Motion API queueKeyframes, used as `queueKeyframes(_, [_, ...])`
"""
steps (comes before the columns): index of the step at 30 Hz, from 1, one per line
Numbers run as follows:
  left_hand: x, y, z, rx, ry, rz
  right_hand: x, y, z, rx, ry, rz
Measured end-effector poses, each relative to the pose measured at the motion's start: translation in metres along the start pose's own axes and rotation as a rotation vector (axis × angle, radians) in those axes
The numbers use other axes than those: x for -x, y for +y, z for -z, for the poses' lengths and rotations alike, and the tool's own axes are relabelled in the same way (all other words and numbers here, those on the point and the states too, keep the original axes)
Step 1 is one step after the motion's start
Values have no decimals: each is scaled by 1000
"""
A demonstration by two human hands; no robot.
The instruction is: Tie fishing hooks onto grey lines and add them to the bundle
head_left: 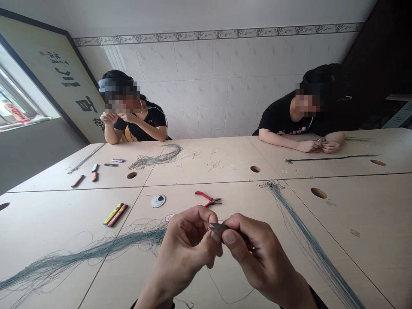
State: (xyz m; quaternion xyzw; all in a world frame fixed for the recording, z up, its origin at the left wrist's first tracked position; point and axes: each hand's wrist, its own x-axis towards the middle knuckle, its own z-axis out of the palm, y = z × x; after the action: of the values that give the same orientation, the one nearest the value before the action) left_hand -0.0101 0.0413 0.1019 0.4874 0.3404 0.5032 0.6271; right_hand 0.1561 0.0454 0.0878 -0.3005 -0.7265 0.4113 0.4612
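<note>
Metal blade, tip leftward, nearly level, pinched between both hands' fingers

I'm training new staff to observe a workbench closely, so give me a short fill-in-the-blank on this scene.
The left hand and right hand pinch a small pointed metal piece between their ___. The pliers lying beyond the hands have ___ handles. The long bundle of strands beside the left hand is ___ in colour.

Missing words: fingertips; red; blue-green.
</note>
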Motion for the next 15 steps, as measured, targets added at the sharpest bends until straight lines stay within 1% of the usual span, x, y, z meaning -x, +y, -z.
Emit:
queueKeyframes(5, [-1, 4, 0, -17, 16, -38, 3, 2, -1, -114, 33, -57])
queueKeyframes(11, [0, 7, 1, -71, 51, -24, 2, 1, -1, -69, 3, -40])
queueKeyframes(15, [0, 6, 2, -75, 52, -18, 0, 0, -1, -38, 4, -23])
